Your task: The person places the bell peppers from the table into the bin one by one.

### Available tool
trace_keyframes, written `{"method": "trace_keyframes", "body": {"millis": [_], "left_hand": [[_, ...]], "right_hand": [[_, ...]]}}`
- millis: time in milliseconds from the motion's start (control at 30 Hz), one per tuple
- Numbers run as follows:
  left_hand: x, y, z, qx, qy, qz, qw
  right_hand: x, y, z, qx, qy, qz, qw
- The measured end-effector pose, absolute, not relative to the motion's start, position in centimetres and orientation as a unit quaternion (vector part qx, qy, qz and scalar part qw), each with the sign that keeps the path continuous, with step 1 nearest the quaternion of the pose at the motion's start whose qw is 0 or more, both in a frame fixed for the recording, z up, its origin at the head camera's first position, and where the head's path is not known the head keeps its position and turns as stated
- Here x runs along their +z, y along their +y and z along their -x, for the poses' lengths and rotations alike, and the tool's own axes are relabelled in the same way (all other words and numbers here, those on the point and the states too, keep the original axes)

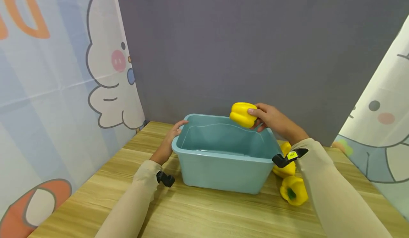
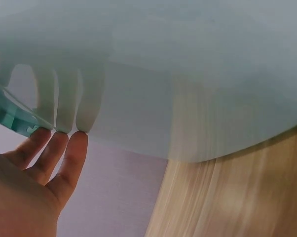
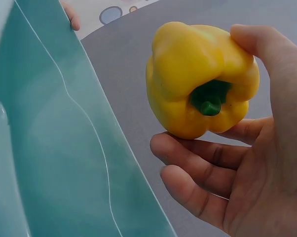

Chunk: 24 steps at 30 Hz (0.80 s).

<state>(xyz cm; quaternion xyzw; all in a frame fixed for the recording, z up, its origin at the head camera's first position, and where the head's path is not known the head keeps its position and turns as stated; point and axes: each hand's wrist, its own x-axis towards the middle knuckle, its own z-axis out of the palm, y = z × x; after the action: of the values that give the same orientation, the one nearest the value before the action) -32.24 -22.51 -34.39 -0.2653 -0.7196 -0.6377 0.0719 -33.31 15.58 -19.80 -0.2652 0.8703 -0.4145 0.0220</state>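
A glossy, lobed yellow pepper [image 1: 243, 114] with a green stem sits just right of the frame's centre, above the far right corner of the tub, pinched between the thumb and curled fingers of the right hand [image 1: 274, 121]. The left hand [image 1: 169, 142] lies with straight fingers against the left rim of the smooth blue plastic tub [image 1: 220, 176], which holds water. The waxy skin could slip from that light hold, I'd judge, splashing the wood-grain table [image 1: 204, 213], where two more peppers [image 1: 293, 190] lie lower right.
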Motion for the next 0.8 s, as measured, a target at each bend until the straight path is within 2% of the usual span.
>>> {"method": "trace_keyframes", "body": {"millis": [533, 800], "left_hand": [[-34.4, -21.9, 32.0, -0.644, -0.716, 0.261, 0.074], [-34.5, -21.9, 32.0, -0.633, -0.725, 0.258, 0.081]], "right_hand": [[-20.3, 13.5, 35.5, -0.422, 0.866, 0.264, 0.053], [-20.4, 13.0, 36.3, -0.425, 0.865, 0.264, 0.047]]}}
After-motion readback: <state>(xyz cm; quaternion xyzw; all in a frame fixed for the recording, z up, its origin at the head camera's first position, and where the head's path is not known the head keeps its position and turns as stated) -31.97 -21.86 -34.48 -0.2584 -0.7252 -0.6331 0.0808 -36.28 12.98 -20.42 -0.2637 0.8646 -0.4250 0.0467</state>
